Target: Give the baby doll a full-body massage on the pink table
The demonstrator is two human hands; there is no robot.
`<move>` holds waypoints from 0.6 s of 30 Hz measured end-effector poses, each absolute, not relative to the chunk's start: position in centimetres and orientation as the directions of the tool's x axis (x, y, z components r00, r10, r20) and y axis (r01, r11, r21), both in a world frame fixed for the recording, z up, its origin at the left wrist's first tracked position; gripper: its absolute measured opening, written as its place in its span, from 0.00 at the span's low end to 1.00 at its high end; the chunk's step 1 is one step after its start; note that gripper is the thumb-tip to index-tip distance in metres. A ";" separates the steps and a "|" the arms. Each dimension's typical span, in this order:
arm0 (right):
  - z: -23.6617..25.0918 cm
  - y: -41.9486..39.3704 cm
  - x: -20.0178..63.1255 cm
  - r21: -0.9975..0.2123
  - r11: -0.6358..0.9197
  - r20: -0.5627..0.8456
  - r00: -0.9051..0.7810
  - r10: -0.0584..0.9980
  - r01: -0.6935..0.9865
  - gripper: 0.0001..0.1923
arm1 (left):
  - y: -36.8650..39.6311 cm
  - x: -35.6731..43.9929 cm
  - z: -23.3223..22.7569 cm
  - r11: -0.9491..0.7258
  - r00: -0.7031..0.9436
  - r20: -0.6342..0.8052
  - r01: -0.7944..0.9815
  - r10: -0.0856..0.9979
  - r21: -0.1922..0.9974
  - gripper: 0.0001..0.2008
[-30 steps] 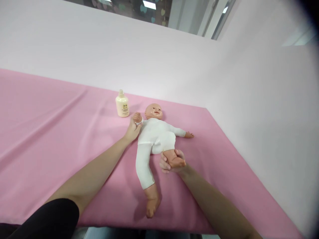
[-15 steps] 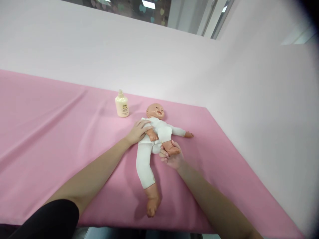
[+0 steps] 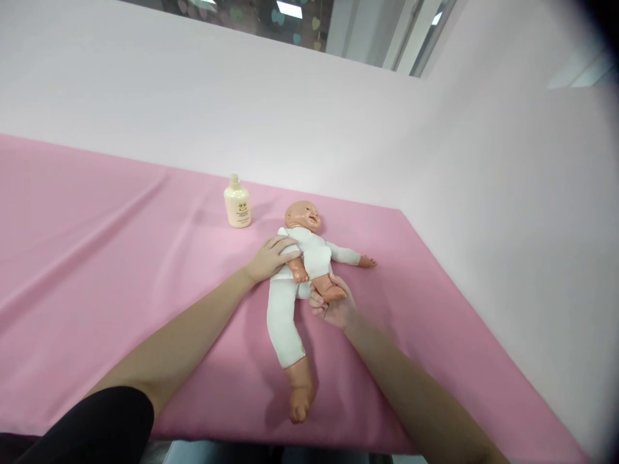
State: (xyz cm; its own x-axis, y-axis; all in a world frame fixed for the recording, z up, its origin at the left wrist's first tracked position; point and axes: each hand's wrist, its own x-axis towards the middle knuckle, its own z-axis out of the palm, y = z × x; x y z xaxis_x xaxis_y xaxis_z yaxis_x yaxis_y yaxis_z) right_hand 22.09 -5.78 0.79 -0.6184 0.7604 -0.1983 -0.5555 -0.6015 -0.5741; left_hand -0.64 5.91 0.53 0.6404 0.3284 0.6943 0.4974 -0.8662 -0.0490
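Note:
A baby doll (image 3: pixel 309 248) in a white suit lies on its back on the pink cloth (image 3: pixel 120 258), head toward the wall. My left hand (image 3: pixel 271 258) grips the doll's near arm and presses it across the chest. My right hand (image 3: pixel 333 306) holds one bare foot, with that leg bent up against the belly. The other leg lies stretched toward me, its bare foot (image 3: pixel 300 393) near the table's front edge. The doll's far arm lies out to the right.
A cream lotion bottle (image 3: pixel 237 202) stands upright on the cloth, left of the doll's head. A pale pink wall rises behind the table and along the right side. The cloth's right corner ends just past the doll.
My left hand brought the doll's arm from beside its head down across its chest. My right hand pushed the bent leg further up toward the belly.

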 end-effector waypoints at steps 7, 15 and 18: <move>0.9 -5.8 22.0 -0.603 -0.598 -0.204 -0.622 0.756 -0.528 0.26 | 5.9 -0.6 0.5 -0.863 0.622 0.714 0.504 0.321 -0.051 0.15; 1.1 -6.3 21.6 -0.700 -0.535 -0.170 -0.616 0.769 -0.474 0.25 | 5.8 -0.8 0.7 -0.865 0.624 0.691 0.501 0.364 0.003 0.17; 1.3 -6.5 21.4 -0.727 -0.506 -0.150 -0.611 0.777 -0.464 0.24 | 5.8 -0.8 0.8 -0.862 0.628 0.677 0.507 0.383 0.017 0.17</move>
